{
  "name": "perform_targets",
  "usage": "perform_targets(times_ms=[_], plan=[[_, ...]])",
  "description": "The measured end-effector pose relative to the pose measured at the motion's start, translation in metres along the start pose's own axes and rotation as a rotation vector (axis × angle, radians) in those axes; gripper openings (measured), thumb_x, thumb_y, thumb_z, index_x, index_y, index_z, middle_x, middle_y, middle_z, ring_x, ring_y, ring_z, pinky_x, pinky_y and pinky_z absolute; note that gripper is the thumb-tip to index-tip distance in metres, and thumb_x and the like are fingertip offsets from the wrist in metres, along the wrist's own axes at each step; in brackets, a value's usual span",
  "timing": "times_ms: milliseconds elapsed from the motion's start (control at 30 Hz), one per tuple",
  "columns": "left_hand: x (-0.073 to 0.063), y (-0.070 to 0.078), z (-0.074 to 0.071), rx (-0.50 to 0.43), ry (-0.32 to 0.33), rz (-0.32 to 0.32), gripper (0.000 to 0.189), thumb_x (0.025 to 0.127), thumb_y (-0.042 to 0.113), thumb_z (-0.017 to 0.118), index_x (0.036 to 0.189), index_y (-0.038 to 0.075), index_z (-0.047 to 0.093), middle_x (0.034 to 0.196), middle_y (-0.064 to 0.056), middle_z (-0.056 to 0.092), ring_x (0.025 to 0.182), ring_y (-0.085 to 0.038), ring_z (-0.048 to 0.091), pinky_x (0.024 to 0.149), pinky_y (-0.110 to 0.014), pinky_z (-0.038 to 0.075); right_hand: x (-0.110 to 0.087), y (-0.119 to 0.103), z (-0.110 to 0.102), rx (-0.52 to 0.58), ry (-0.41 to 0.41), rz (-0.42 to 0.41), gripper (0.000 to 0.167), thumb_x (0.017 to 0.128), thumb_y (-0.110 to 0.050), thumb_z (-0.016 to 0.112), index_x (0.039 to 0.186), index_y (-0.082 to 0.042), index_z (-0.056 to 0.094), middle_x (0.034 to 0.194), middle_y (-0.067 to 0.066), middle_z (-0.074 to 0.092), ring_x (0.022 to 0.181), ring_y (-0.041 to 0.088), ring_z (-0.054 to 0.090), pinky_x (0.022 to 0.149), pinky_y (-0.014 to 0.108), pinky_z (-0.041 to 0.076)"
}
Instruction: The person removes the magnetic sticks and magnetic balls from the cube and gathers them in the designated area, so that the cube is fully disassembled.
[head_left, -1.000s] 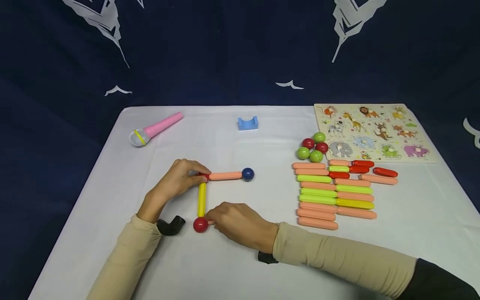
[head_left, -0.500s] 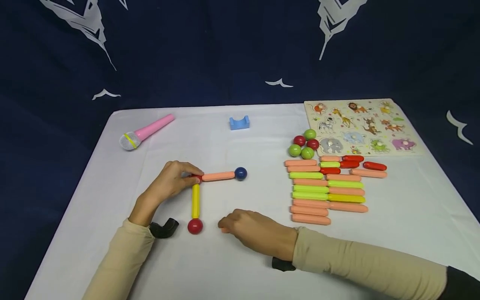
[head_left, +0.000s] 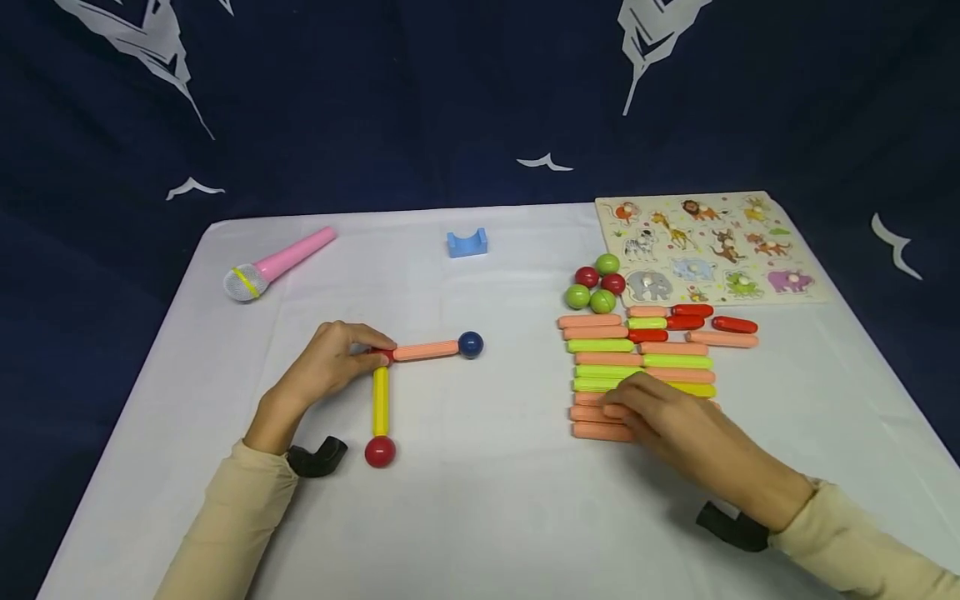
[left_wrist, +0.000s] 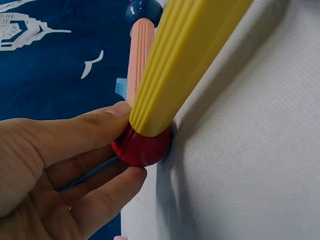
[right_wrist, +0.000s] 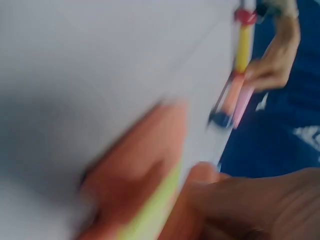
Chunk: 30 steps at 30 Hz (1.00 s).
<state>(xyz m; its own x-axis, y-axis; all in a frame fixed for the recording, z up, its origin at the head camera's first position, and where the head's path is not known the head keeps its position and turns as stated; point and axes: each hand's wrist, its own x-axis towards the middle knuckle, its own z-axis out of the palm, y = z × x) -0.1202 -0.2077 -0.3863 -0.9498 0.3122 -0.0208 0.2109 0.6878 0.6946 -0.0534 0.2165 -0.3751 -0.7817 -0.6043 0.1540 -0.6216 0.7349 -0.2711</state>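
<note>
My left hand (head_left: 326,362) pinches a red ball (left_wrist: 144,147) between thumb and fingers at the corner of an L-shaped assembly. From that ball a yellow stick (head_left: 381,400) runs toward me to a second red ball (head_left: 380,452). A peach stick (head_left: 426,351) extends right from the corner to a dark blue ball (head_left: 470,344). My right hand (head_left: 686,437) is over the near rows of coloured sticks (head_left: 596,430), with a peach stick (right_wrist: 202,172) between its fingertips, mostly hidden by the hand. The right wrist view is blurred.
Green and red balls (head_left: 602,301) cluster behind the sticks, beside an animal puzzle board (head_left: 705,250). A pink toy microphone (head_left: 281,262) lies at the back left, and a light blue cradle-shaped piece (head_left: 467,243) at the back middle. White cloth covers the table.
My right hand has left the near red ball, carrying the peach stick right to the stick rows. My left hand stays on the corner ball. The head view has shifted slightly.
</note>
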Motion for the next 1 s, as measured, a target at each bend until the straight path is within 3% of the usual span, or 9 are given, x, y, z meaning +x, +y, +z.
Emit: perform_targets(times_ms=[133,333,567,633,800,1000], plan=[[0.0,-0.001,0.001,-0.003,0.004,-0.001,0.019,0.086,0.001,0.074,0.104,0.001,0.076,0.104,-0.012,0.073,0.106,-0.031,0.062,0.095,-0.05,0.047,-0.017,0.02,-0.008,-0.103,0.021,0.074,0.027,0.078,-0.007,0.082,0.103,-0.006,0.073,0.098,0.004,0.064,0.087,0.02,0.064,0.07,0.04,0.058],[-0.001,-0.001,0.0,-0.006,0.005,-0.007,0.018,0.086,0.001,0.074,0.104,0.0,0.076,0.104,-0.013,0.073,0.107,-0.032,0.062,0.096,-0.05,0.047,-0.03,0.03,-0.003,-0.127,-0.007,0.125,0.028,0.08,-0.016,0.081,0.105,-0.006,0.073,0.098,0.008,0.069,0.087,0.028,0.067,0.073,0.05,0.056],[0.0,0.0,0.001,-0.013,0.005,0.002,0.018,0.086,0.0,0.073,0.104,0.0,0.076,0.104,-0.012,0.073,0.106,-0.031,0.062,0.096,-0.05,0.047,-0.035,0.032,0.01,-0.199,0.103,0.069,0.033,0.07,-0.008,0.087,0.097,-0.003,0.07,0.092,0.011,0.068,0.077,0.028,0.067,0.066,0.047,0.057],[0.0,0.0,0.001,-0.009,0.003,0.002,0.018,0.086,0.0,0.073,0.104,0.0,0.076,0.104,-0.013,0.072,0.107,-0.032,0.062,0.096,-0.05,0.047,-0.033,0.03,0.008,-0.198,0.103,0.062,0.033,0.069,-0.007,0.088,0.097,-0.003,0.07,0.092,0.009,0.067,0.075,0.026,0.066,0.065,0.046,0.057],[0.001,0.001,-0.001,-0.003,-0.001,-0.005,0.018,0.086,0.001,0.074,0.104,0.0,0.076,0.105,-0.013,0.072,0.109,-0.032,0.062,0.097,-0.051,0.046,-0.004,0.009,-0.005,-0.172,0.074,0.036,0.031,0.073,-0.004,0.085,0.101,-0.004,0.07,0.096,0.008,0.067,0.084,0.025,0.066,0.071,0.045,0.057],[0.0,0.001,0.001,-0.006,-0.005,-0.023,0.019,0.086,0.002,0.074,0.104,0.001,0.076,0.106,-0.012,0.072,0.109,-0.032,0.061,0.098,-0.05,0.046,0.08,-0.037,0.006,-0.093,-0.029,-0.084,0.037,0.082,-0.007,0.08,0.116,-0.002,0.068,0.109,0.01,0.067,0.097,0.024,0.065,0.081,0.038,0.057]])
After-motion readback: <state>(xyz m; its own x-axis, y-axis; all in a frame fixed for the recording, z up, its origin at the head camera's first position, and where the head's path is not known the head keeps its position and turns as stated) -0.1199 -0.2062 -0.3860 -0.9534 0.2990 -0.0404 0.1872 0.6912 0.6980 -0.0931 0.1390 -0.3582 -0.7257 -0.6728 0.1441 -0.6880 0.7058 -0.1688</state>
